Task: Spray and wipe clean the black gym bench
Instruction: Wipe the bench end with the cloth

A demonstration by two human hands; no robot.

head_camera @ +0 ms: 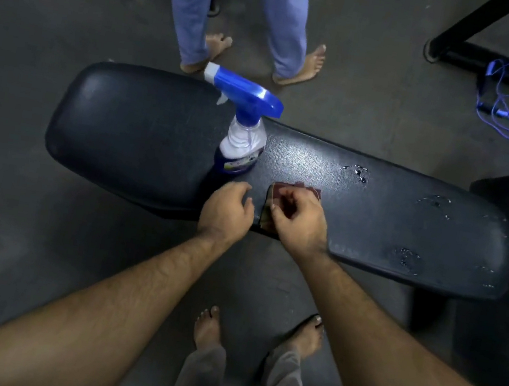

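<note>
Grey floor under glossy black bench [143, 130], scuffed upholstery.

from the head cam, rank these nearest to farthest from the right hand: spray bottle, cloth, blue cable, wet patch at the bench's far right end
1. cloth, in the right hand itself
2. spray bottle, upright on the bench, to the hand's left
3. wet patch, on the bench, to the right
4. blue cable, on the floor, far upper right
</note>
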